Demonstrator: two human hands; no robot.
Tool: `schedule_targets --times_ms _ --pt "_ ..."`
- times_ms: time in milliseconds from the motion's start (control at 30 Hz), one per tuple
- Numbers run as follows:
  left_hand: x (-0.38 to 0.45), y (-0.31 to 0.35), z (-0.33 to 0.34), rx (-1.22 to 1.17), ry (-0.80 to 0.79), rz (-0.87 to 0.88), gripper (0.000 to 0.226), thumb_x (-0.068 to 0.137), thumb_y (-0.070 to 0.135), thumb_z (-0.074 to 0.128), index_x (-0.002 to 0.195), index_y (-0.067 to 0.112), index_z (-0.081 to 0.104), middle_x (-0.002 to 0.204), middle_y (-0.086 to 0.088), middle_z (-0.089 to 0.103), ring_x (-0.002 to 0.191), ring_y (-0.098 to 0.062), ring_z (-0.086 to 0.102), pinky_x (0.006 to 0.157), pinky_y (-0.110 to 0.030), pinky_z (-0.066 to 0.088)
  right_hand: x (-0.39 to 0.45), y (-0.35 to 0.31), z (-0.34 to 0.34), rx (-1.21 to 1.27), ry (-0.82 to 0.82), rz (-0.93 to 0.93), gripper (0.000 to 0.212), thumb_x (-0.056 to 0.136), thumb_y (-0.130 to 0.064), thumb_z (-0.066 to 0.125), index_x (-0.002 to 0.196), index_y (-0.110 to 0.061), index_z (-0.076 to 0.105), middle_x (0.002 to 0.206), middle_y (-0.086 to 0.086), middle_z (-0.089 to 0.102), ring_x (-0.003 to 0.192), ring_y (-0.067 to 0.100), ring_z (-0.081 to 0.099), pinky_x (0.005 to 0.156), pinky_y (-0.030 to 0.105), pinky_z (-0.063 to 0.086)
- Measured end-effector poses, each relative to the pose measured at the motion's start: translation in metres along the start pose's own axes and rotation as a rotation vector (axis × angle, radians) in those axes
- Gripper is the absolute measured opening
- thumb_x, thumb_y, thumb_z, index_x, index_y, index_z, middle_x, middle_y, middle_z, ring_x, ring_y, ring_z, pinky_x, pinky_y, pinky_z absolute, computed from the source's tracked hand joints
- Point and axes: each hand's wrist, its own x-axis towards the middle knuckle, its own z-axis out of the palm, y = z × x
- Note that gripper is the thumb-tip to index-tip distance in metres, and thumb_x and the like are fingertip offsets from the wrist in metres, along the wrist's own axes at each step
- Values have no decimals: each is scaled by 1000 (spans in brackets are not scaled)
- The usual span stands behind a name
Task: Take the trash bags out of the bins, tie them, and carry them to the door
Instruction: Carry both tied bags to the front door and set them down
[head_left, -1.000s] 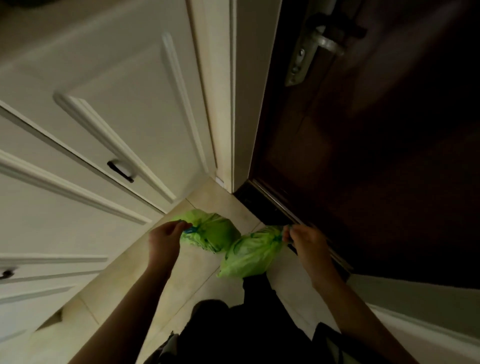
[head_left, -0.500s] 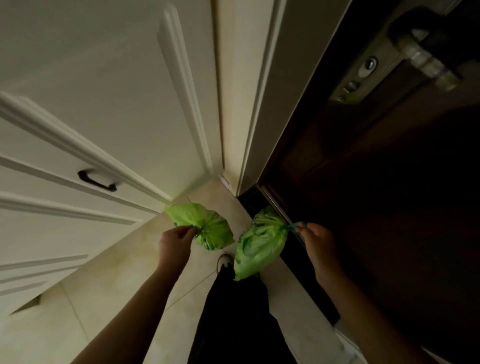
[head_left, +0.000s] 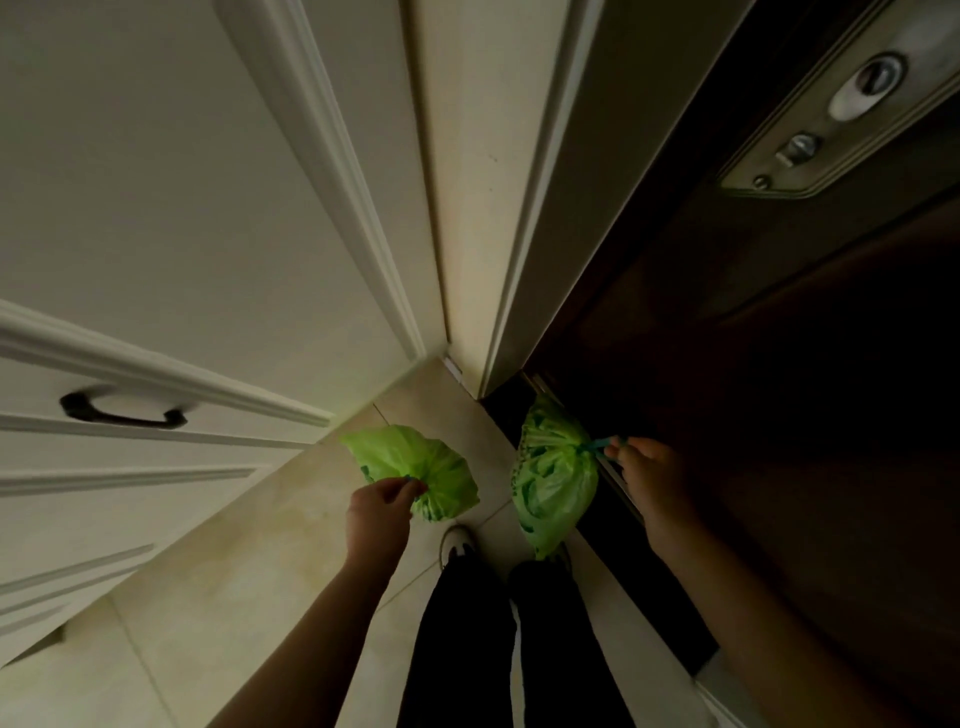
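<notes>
Two tied green trash bags hang above the pale floor tiles. My left hand pinches the gathered neck of the left bag, which bulges away toward the white cabinet. My right hand pinches the teal drawstring of the right bag, which dangles beside the dark door. That bag hangs right at the door's threshold. My dark trouser legs and one white shoe stand just below the bags.
A white panelled cabinet with a black drawer handle fills the left. A cream door frame runs down the middle. The door's metal lock plate is at the upper right. Floor tiles lie between cabinet and door.
The view has moved closer to the door and tilted down. Both bags have stayed in my hands, with the right one now hanging lower against the threshold.
</notes>
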Motion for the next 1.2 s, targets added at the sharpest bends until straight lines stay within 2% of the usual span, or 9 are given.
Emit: schedule_targets --times_ms 167,300,400,533,667,867,1033,1133,1200 --pt "10 -9 23 -79 -2 -4 14 88 12 65 92 7 77 83 -2 76 81 -13 71 68 -26 55 29 16 17 -62 -62 -29 22 90 -10 54 88 10 63 79 17 60 78 28 57 72 34 43" --pt "16 -23 38 -82 -16 14 10 87 10 67 89 13 76 78 4 74 74 -9 68 62 -22 52 50 30 34 -126 -117 -95 31 91 -11 54 94 20 55 96 36 64 94 48 61 88 56 48" --pt "21 -38 43 -120 38 -20 9 85 11 68 88 14 76 79 3 75 73 -8 68 61 -20 53 66 36 41 -135 -179 -85 23 89 -8 53 83 12 62 87 29 66 92 45 63 92 59 48" --pt "28 -49 51 -132 79 -39 11 86 11 67 90 13 77 80 6 74 68 2 68 61 -18 54 85 43 44 -93 -196 -31 29 90 -6 51 65 -17 60 73 6 62 83 26 61 96 53 48" --pt "28 -54 56 -169 133 -45 12 86 11 67 85 17 77 79 7 75 68 1 68 61 -17 54 99 52 35 -39 -162 36 25 89 -4 51 68 -8 62 76 14 59 95 43 63 100 58 43" --pt "28 -53 63 -192 152 -17 17 86 13 67 77 24 76 75 10 75 70 -1 70 57 -14 54 93 60 34 -32 -168 48 28 93 -3 49 68 -9 58 69 10 57 80 31 60 101 56 44" --pt "61 -33 75 -183 151 30 14 89 12 63 91 8 76 79 5 76 78 -9 70 67 -24 57 107 45 68 -108 -284 -122 20 91 -1 48 86 16 59 78 19 56 102 55 57 97 63 41" --pt "88 -16 81 -155 139 58 15 89 13 62 88 11 76 85 -3 77 83 -17 72 79 -37 59 127 27 89 -170 -331 -210 27 90 -1 47 91 24 55 76 19 51 93 58 57 92 67 42" --pt "105 -4 85 -152 120 72 17 89 12 61 80 18 74 87 -6 77 86 -26 72 81 -45 59 144 13 101 -188 -316 -223 23 90 -1 46 85 17 59 70 17 54 78 44 60 84 55 51"
